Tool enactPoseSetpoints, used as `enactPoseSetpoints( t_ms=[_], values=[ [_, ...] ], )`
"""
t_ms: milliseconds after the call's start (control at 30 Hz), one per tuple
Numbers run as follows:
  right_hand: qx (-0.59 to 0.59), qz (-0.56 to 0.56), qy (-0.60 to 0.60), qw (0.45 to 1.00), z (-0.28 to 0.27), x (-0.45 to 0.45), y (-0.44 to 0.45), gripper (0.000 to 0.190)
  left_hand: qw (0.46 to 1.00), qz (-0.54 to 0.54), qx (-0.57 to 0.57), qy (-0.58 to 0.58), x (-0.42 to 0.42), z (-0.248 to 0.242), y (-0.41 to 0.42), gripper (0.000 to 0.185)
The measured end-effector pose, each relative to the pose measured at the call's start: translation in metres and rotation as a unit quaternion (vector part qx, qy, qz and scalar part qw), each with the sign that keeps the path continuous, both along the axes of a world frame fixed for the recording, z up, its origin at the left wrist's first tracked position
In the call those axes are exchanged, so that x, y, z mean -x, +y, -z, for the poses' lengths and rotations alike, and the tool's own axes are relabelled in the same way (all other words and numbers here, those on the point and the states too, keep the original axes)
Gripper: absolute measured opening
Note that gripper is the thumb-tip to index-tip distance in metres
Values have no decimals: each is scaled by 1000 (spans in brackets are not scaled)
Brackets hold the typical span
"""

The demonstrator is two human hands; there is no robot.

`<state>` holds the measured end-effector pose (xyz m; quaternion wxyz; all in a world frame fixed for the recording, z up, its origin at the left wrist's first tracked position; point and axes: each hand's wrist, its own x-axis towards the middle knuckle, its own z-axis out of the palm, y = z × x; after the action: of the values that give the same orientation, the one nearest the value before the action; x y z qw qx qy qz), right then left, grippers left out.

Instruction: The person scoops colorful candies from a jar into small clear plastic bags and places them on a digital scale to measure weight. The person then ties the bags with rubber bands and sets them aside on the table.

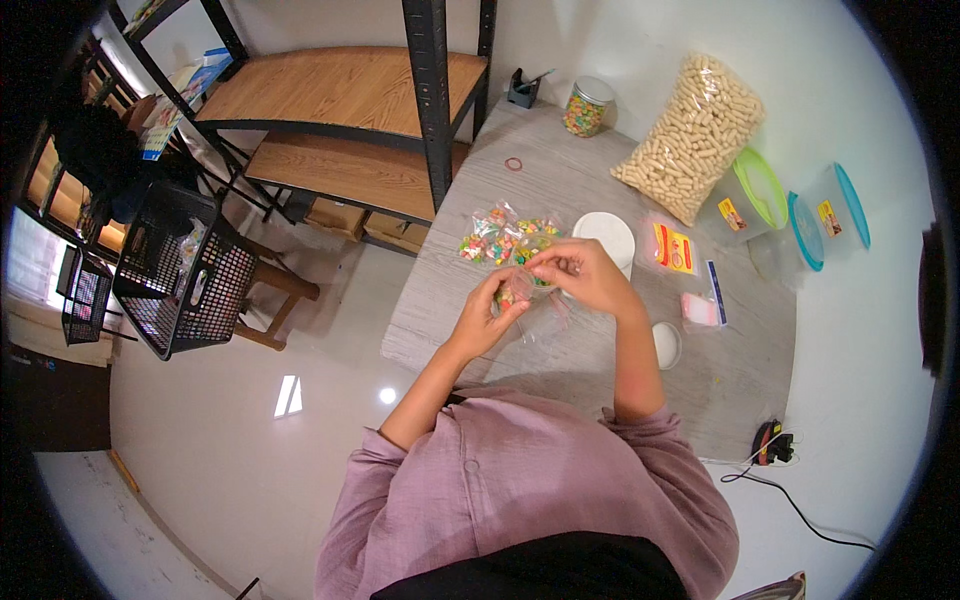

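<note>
My left hand (pixel 480 313) is closed around a small clear plastic container (pixel 517 283) with colourful pieces in it. My right hand (pixel 586 276) reaches in from the right, its fingertips pinched together beside that container's rim. Whether a piece is between those fingertips is too small to tell. Partly behind the right hand stands a clear tub (pixel 531 246) of green and yellow pieces. Just beyond the hands lie several clear bags (pixel 491 234) filled with colourful pieces. An empty-looking clear plastic bag (pixel 541 324) lies on the table below the hands.
A white round lid or dish (pixel 602 234) and a small white lid (pixel 666 345) rest on the grey table (pixel 450 300). Behind are a lidded jar (pixel 587 109), a large bag of tan puffed snacks (pixel 694 139) and plastic tubs (pixel 739 202). Shelving (pixel 337 86) stands left.
</note>
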<state>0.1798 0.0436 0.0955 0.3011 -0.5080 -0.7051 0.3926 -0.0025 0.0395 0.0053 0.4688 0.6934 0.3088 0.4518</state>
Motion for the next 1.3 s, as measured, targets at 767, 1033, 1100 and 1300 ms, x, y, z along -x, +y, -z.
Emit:
enactPoseSetpoints(
  t_ms=[767, 1033, 1100, 1300],
  values=[
    [-5, 53, -500, 864, 81, 23, 57, 15, 990, -84, 83, -74, 26, 23, 2, 32],
    [21, 75, -51, 996, 19, 11, 17, 19, 995, -80, 63, -15, 22, 12, 1, 44],
    [2, 52, 27, 998, 16, 18, 7, 20, 995, -73, 64, -15, 20, 11, 2, 45],
    [-13, -17, -34, 999, 11, 29, -3, 17, 997, -75, 13, 25, 17, 11, 1, 48]
  ],
)
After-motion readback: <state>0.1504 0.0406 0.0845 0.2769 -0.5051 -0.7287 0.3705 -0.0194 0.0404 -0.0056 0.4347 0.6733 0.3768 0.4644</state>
